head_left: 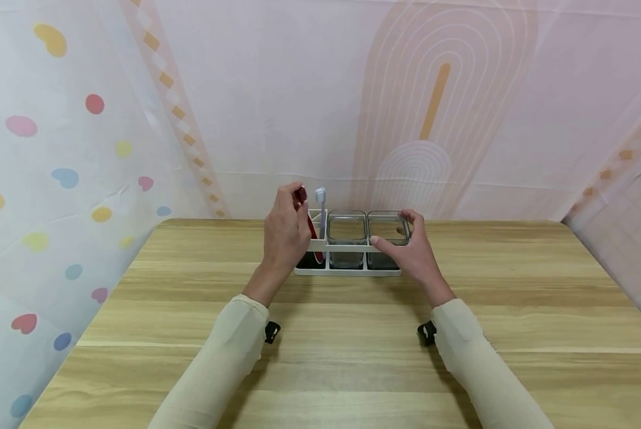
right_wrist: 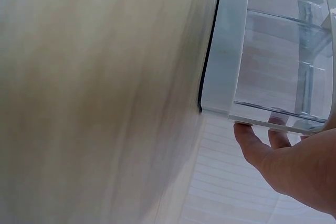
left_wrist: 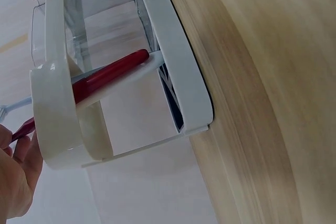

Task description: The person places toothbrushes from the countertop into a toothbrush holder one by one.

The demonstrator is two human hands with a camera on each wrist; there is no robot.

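Two clear glass cups point(head_left: 367, 237) fill the white rack point(head_left: 347, 271) beside a blue toothbrush point(head_left: 320, 208). The left hand point(head_left: 285, 235) pinches the upright red toothbrush point(head_left: 305, 217); the right hand point(head_left: 414, 250) grips the rack's right end.

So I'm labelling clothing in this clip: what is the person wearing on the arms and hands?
Both arms wear snug, pale cream long sleeves: left sleeve, right sleeve. A small black clip sits by each cuff: left clip, right clip. The left hand and right hand are bare; no rings or watch show.
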